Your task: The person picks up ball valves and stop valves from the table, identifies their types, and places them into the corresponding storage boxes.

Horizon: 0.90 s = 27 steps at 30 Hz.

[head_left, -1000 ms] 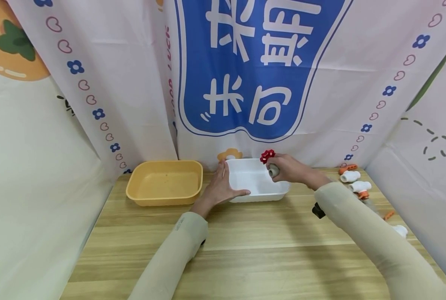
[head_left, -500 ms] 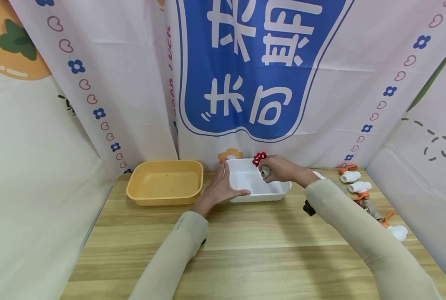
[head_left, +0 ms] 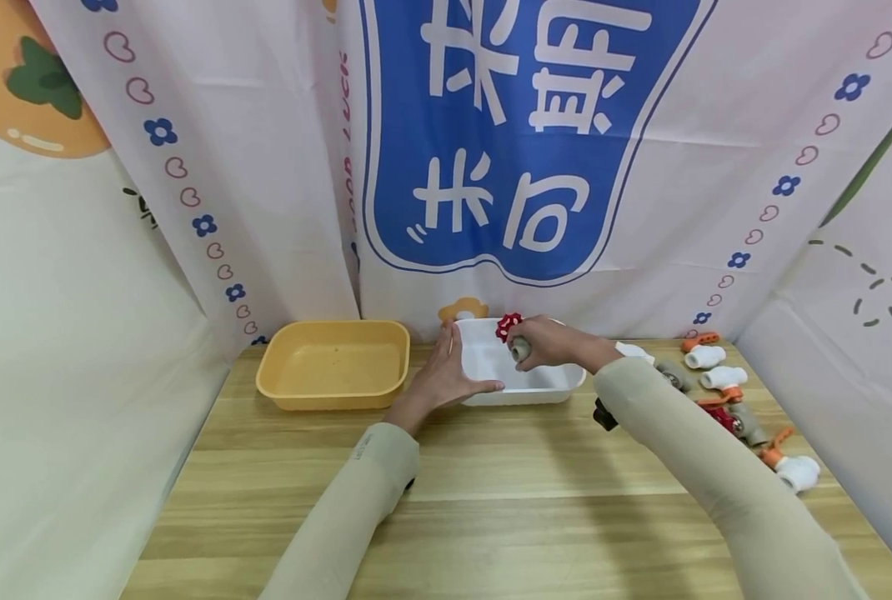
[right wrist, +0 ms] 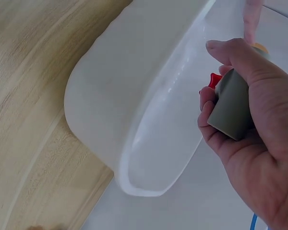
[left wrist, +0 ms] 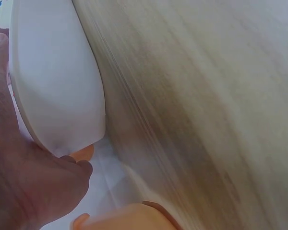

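We found the grey valve with its red handwheel (head_left: pixel 511 335) held above the white tub (head_left: pixel 558 387), over its far left part and not yet set down; the right hand (head_left: pixel 547 342) had its fingers and thumb curled round the grey body, as the right wrist view showed plainly. The left hand (head_left: pixel 446 372) lay on the tub's near left corner, fingers straight, thumb along the rim. We saw nothing lying in the tub where its floor showed; the yellow tub (head_left: pixel 333 364) beside it held nothing either. On the wooden table (head_left: pixel 491 500), at its right edge, a row of white and grey fittings (head_left: pixel 716 379) waited, so we judged the sorting barely begun, most pieces left.
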Motion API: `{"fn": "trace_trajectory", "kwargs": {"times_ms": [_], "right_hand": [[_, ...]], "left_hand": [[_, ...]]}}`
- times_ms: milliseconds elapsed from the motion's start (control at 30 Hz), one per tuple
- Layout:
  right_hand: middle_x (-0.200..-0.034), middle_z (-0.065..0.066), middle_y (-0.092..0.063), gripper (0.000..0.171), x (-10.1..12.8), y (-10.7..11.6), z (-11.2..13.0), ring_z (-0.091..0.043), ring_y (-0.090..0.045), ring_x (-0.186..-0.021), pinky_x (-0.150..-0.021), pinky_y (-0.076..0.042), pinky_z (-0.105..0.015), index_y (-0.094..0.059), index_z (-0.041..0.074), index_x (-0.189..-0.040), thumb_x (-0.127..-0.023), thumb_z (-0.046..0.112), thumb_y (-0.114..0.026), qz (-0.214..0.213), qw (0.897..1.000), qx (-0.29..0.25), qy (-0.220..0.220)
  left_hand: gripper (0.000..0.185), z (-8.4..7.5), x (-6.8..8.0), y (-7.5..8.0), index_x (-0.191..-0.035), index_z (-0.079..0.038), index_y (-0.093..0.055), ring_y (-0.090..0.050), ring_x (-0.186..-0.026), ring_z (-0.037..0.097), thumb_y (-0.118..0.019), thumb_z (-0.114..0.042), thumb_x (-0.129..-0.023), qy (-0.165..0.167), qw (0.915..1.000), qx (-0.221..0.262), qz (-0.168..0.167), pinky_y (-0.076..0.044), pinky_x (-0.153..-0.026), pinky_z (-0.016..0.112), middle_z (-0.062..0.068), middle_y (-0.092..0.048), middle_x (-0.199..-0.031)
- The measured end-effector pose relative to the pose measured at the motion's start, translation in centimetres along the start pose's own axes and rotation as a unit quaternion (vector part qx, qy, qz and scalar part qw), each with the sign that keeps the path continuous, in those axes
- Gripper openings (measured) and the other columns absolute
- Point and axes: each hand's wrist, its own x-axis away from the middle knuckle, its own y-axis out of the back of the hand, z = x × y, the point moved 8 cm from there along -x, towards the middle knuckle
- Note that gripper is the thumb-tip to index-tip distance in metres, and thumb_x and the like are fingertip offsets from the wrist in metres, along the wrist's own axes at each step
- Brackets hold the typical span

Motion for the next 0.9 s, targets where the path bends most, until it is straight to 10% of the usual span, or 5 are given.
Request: {"fn": "trace_trajectory", "kwargs": {"times_ms": [900], "right_hand": [[-0.104,0.000,-0.074,0.043,-3.4,-2.8,1.4,-0.015,-0.063,-0.093,-0.087,-0.056,-0.033,-0.075,0.005,-0.115,-0.081,0.022,-0.095,0.064,0.997,0.039,0.002]], "left_hand": [[0.141,-0.1,0.0,0.1,-0.169,-0.012,0.014,0.004,-0.165,0.029,-0.072,-0.081,-0.080,-0.012,0.9999,-0.002,0.009,-0.030,-0.127,0.056,0.005,0.021,-0.177]]}}
